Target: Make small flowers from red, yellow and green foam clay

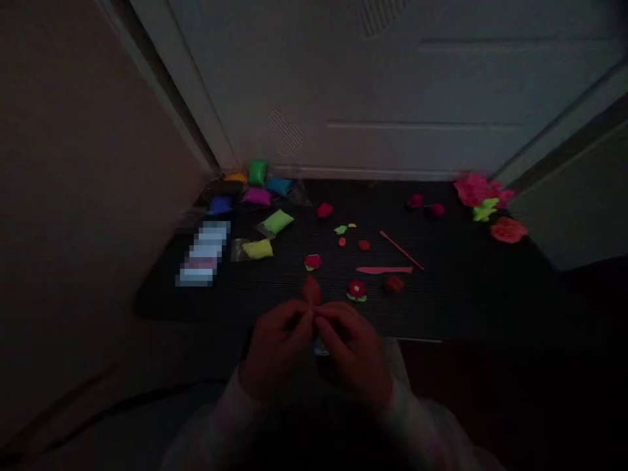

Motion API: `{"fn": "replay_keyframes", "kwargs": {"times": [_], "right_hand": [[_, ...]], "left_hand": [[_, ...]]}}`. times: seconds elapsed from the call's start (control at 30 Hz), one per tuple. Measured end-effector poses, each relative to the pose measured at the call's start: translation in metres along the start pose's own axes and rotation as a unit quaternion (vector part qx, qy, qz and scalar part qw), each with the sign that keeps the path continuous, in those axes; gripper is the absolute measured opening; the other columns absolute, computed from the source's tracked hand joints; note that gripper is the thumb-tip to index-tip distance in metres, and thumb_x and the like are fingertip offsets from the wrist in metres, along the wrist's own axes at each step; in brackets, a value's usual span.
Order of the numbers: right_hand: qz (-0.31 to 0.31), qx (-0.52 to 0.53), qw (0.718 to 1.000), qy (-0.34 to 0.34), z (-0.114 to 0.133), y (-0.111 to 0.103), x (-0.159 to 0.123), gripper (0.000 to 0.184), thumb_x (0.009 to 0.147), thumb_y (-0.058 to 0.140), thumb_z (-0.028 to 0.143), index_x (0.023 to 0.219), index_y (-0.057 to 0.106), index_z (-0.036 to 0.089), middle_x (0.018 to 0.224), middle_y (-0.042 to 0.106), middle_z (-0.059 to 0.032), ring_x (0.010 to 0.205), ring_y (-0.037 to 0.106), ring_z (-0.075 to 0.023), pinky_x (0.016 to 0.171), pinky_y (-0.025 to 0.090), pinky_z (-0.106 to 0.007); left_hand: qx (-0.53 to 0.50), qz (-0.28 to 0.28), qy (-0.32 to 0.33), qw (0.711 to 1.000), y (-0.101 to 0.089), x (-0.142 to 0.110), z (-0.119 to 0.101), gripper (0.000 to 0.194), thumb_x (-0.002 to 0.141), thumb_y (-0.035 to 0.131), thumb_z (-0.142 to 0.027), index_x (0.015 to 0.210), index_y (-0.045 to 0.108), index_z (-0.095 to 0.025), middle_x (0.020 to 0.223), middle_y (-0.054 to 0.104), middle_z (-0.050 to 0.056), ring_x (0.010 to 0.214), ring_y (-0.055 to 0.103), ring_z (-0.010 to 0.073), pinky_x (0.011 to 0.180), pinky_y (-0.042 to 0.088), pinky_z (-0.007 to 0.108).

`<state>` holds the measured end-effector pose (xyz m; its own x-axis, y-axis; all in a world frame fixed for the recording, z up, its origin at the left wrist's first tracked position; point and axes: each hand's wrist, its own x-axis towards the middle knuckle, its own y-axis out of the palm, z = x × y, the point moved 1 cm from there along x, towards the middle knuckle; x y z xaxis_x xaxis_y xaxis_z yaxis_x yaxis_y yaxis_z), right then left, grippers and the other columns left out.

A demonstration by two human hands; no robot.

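1. Holding red-orange piece (311,288) close to near edge of surface (471,297), a bit left of middle. Cannot tell if resting on surface or raised just above.
2. Pinching lower end with left hand (279,340): grip closed, thumb against forefinger, no gap showing. Pinching same end with right hand (358,350): grip closed too, fingertips right beside those of left.
3. Cannot tell how much is tucked between fingertips, nor whether soft clay or something wrapped; too dark.
4. Could tear or stretch at the pinch, from uneven pulling. Could squash flat, from too hard a squeeze.
5. Could drop off near edge, from loosening one grip with both wrists out past that edge.
6. Could dent flower piece (356,290), just beyond right hand near same edge, by swinging right hand outward. Less likely to catch dark red lump (394,284), farther toward right edge.
7. Could bump red-and-green piece (313,262), just beyond held piece toward far edge, by pushing forward.
8. Could knock small red ball (364,245) or pink stick (402,251) rolling, by reaching past pink knife (384,269).
9. Well apart toward left edge: yellow packet (258,249), green packet (277,222). Low risk there.
10. Could misjudge shape or colour, from poor light.
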<state>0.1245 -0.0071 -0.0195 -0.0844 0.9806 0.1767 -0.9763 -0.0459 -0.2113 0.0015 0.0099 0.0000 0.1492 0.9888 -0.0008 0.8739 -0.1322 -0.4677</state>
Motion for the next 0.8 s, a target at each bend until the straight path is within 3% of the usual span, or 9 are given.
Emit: {"fn": "replay_keyframes", "kwargs": {"times": [0.13, 0.33, 0.47, 0.6, 0.8], "right_hand": [[0.005, -0.06, 0.998, 0.009, -0.001, -0.002, 0.001, 0.01, 0.078, 0.049, 0.018, 0.08, 0.059, 0.018, 0.076, 0.061, -0.0004, 0.071, 0.056, -0.0097, 0.064, 0.042, -0.02], [-0.019, -0.177, 0.983, -0.04, 0.007, -0.003, 0.005, 0.009, 0.076, 0.048, 0.016, 0.07, 0.055, 0.016, 0.068, 0.059, -0.0006, 0.066, 0.054, -0.0122, 0.062, 0.039, -0.025], [-0.064, -0.18, 0.982, -0.006, 0.008, -0.009, 0.008, 0.009, 0.076, 0.049, 0.019, 0.068, 0.053, 0.018, 0.065, 0.058, 0.0009, 0.062, 0.054, -0.0115, 0.058, 0.04, -0.024], [-0.082, -0.155, 0.985, 0.003, 0.009, -0.015, 0.009, 0.006, 0.074, 0.051, 0.018, 0.069, 0.053, 0.019, 0.067, 0.06, 0.0008, 0.064, 0.056, -0.0113, 0.06, 0.042, -0.023], [-0.041, -0.104, 0.994, 0.005, 0.007, -0.016, 0.008, 0.003, 0.077, 0.051, 0.02, 0.078, 0.053, 0.02, 0.079, 0.065, -0.0003, 0.073, 0.061, -0.011, 0.065, 0.046, -0.022]], "left_hand": [[0.037, -0.001, 0.042, 0.998, 0.004, -0.005, 0.002, 0.017, 0.075, 0.044, -0.022, 0.063, 0.056, -0.017, 0.062, 0.059, -0.002, 0.054, 0.051, 0.0091, 0.052, 0.038, 0.019], [0.101, -0.085, 0.051, 0.99, 0.008, -0.008, 0.0, 0.016, 0.072, 0.043, -0.017, 0.059, 0.053, -0.017, 0.056, 0.055, -0.003, 0.049, 0.048, 0.0085, 0.048, 0.035, 0.019], [0.112, -0.115, 0.068, 0.985, 0.007, -0.009, -0.004, 0.018, 0.072, 0.043, -0.016, 0.055, 0.049, -0.017, 0.052, 0.05, -0.004, 0.045, 0.043, 0.0075, 0.046, 0.033, 0.019], [0.112, -0.111, 0.089, 0.984, 0.008, -0.009, -0.008, 0.018, 0.072, 0.043, -0.015, 0.054, 0.047, -0.017, 0.051, 0.047, -0.004, 0.046, 0.042, 0.0073, 0.046, 0.034, 0.019], [0.111, -0.057, 0.156, 0.98, 0.006, -0.009, -0.014, 0.017, 0.071, 0.044, -0.013, 0.054, 0.045, -0.017, 0.055, 0.048, -0.002, 0.056, 0.048, 0.0097, 0.053, 0.038, 0.021]]}}
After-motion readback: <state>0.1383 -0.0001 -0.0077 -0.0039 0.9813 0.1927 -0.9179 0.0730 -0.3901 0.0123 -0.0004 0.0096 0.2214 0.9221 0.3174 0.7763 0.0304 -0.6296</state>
